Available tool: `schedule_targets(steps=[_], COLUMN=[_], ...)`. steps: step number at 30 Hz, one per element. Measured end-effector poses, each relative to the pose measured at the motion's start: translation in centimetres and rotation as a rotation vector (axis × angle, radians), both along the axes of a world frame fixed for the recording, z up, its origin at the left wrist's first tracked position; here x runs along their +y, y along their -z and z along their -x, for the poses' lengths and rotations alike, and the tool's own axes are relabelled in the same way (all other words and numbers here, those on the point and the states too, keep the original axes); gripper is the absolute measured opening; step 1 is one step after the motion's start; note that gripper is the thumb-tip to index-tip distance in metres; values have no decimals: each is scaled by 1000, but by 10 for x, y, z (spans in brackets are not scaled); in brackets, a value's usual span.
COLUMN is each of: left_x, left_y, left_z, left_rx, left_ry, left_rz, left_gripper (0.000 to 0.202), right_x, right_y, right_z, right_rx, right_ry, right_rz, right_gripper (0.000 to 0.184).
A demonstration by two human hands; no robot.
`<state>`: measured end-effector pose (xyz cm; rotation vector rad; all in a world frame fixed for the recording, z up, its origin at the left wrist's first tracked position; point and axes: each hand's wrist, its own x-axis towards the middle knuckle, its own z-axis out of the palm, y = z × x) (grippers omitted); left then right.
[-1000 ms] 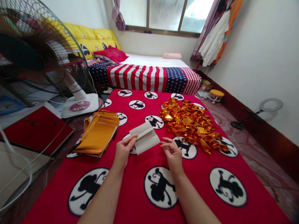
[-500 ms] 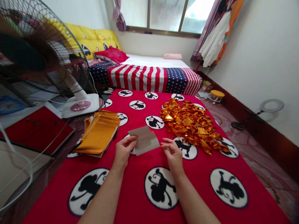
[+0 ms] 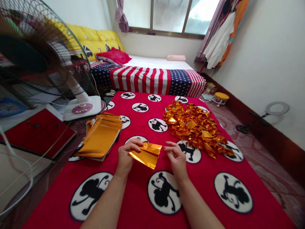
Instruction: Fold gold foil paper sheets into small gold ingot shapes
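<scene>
Pinched at its left edge by my left hand (image 3: 127, 155), a sheet of gold foil paper (image 3: 145, 157) hangs over the red cloth with its shiny face up. A fold or flap runs along its upper part. My right hand (image 3: 175, 156) is just right of the sheet, fingers loosely bent and apart, with nothing visible in them. To the left lies a stack of gold foil sheets (image 3: 101, 135). On the right is a heap of folded gold foil pieces (image 3: 192, 125).
The red cloth (image 3: 133, 203) with monkey-print circles covers the surface under my hands. A fan (image 3: 82, 106) with blurred blades stands at the left. Beyond are a bed (image 3: 143, 78) and a window. A yellow stool (image 3: 221, 95) and a ring light (image 3: 277, 108) are at the right.
The sheet has turned over in my left hand, from its grey side to its gold side, and sits slightly lower. My right hand has hardly moved.
</scene>
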<state>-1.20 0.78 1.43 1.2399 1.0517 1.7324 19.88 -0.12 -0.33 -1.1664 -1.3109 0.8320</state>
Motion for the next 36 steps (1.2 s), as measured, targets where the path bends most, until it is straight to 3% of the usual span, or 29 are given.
schedule_targets(steps=[9,16,22,27,36], left_x=[-5,-4,-3,-3,-6], left_y=[-1,-3,-5,-1,1], left_z=[2,-2,-4,-2,-1], left_rx=[253,265,241,208,227], left_ry=[-57,-31,13,80,95], left_rz=[-109,-104,-125,-107,-31], left_gripper=[28,17,11,10,15], right_x=[-2,-7,-11,-14,-14], right_y=[-3,-11,-14,-12,-11], right_z=[3,10,11,12,11], right_rx=[10,-13,-83,-59,-51], right_ry=[-13,-48,-120,-130,-127], right_rz=[5,-44,-66,19,21], right_gripper=[11,50,42,37,31])
